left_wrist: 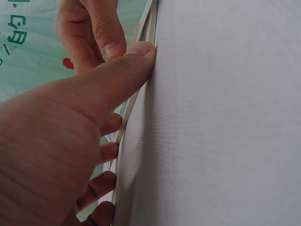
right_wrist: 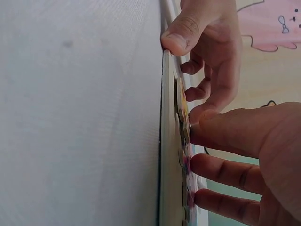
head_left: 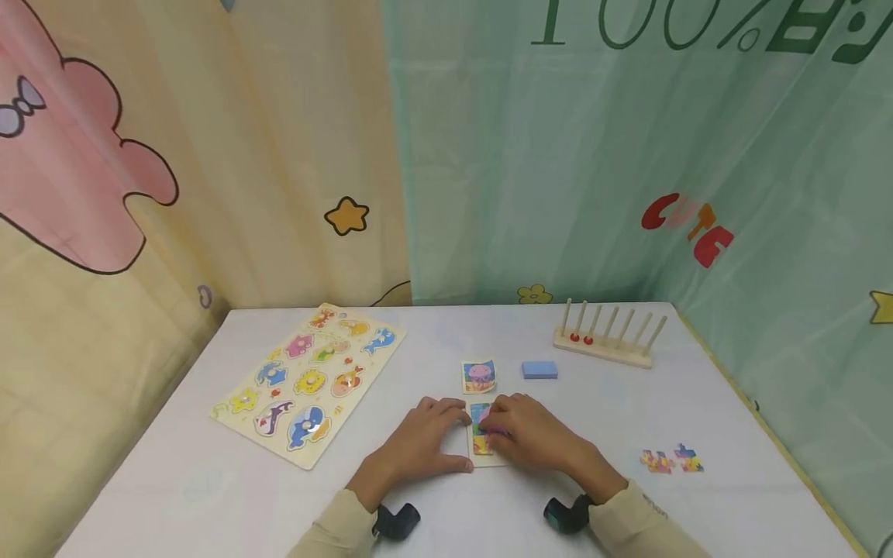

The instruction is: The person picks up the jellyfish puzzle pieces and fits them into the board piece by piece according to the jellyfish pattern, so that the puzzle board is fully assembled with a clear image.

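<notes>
A small jigsaw board (head_left: 488, 460) with a colourful picture lies on the white table, partly covered by my right hand. My left hand (head_left: 427, 440) spreads along its left side, the thumb at the near corner. Over the picture, my right hand (head_left: 528, 431) presses its fingertips onto the puzzle pieces (head_left: 480, 440). In the right wrist view, some pieces (right_wrist: 180, 101) stand slightly proud of the board, and the thumb lies against the index finger. Just beyond the board is a picture card (head_left: 479, 377) showing a pink jellyfish-like figure.
Loose jigsaw pieces (head_left: 671, 459) lie at the right. A blue block (head_left: 539, 370) sits beyond my right hand, near a wooden peg stand (head_left: 603, 346) with two red beads. On the left lies a large animal puzzle board (head_left: 307, 387). Curtains (head_left: 488, 170) hang behind the table.
</notes>
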`<state>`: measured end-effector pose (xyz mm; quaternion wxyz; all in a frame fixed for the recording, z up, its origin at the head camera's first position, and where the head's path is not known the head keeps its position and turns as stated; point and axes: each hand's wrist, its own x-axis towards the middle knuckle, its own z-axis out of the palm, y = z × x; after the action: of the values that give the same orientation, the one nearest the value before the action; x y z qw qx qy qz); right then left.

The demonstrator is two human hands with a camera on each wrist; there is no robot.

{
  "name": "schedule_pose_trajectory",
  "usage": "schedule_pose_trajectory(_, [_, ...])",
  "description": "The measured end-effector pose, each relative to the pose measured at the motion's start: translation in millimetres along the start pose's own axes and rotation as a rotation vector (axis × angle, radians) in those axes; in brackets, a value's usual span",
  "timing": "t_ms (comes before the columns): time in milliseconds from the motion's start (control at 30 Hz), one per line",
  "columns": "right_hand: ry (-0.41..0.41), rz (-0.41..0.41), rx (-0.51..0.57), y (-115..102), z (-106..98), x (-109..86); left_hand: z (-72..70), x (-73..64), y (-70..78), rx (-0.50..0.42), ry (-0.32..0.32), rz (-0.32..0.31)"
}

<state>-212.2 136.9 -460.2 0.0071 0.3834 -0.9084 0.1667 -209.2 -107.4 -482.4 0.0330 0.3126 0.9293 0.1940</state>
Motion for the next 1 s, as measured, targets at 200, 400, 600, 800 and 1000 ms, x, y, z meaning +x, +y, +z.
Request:
schedule_pose_trajectory(200, [0.018, 0.009, 0.031, 1.0, -3.9, 3.0, -7.1, 3.5, 1.1, 0.003, 0.009, -0.001])
schedule_pose_trajectory(400, [-0.008, 0.052, 0.088, -2.3, -3.5, 1.6, -7.0, 2.5, 1.7, -0.009, 0.004, 0.002])
schedule_pose_trajectory(600, [-0.023, 0.091, 0.079, -6.5, -0.5, 1.1, -3.7, 0.8, 1.2, -0.014, -0.001, 0.003])
schedule_pose_trajectory(800, [-0.027, 0.102, 0.034, -8.2, 0.8, 1.5, -2.7, 1.7, 1.1, 0.003, -0.008, 0.0])
schedule_pose_trajectory(1000, [-0.034, 0.114, 0.022, -10.2, 0.0, 2.7, -3.3, 1.5, 1.2, 0.002, -0.01, -0.009])
